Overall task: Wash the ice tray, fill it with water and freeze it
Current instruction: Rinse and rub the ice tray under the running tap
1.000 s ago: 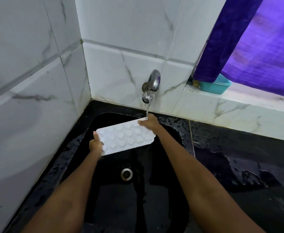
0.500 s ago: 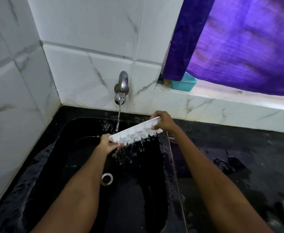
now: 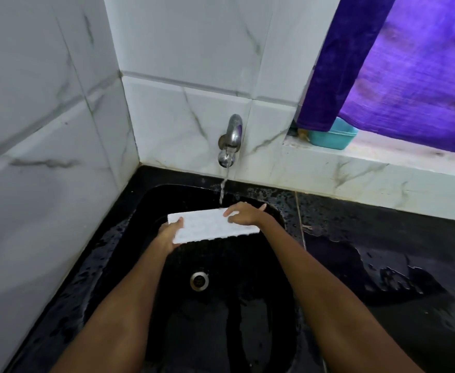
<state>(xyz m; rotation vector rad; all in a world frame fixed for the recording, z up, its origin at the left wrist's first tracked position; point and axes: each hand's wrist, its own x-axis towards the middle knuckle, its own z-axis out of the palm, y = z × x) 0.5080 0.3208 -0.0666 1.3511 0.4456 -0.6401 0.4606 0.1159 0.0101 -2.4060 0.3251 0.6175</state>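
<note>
Both forearms reached forward over the black sink (image 3: pixel 145 211), left hand (image 3: pixel 170 232) curled around the near-left corner of the white ice tray (image 3: pixel 207 224), thumb on top, fingers under. Right hand (image 3: pixel 244 214) lay over the tray's far-right part, fingers bent down on its top face, gripping it. Tray was held roughly level above the basin, off the bottom, its far edge just under the water stream (image 3: pixel 224 188) from the wall tap (image 3: pixel 230 140). Tiled wall (image 3: pixel 46 157) was close on the left; wet black surface (image 3: pixel 382 251) lay open to the right. Drain (image 3: pixel 199 280) sat below the tray, between the arms. Teal tub (image 3: pixel 334 135) sat on the ledge under the purple curtain (image 3: pixel 409 63), well apart from the hands.
</note>
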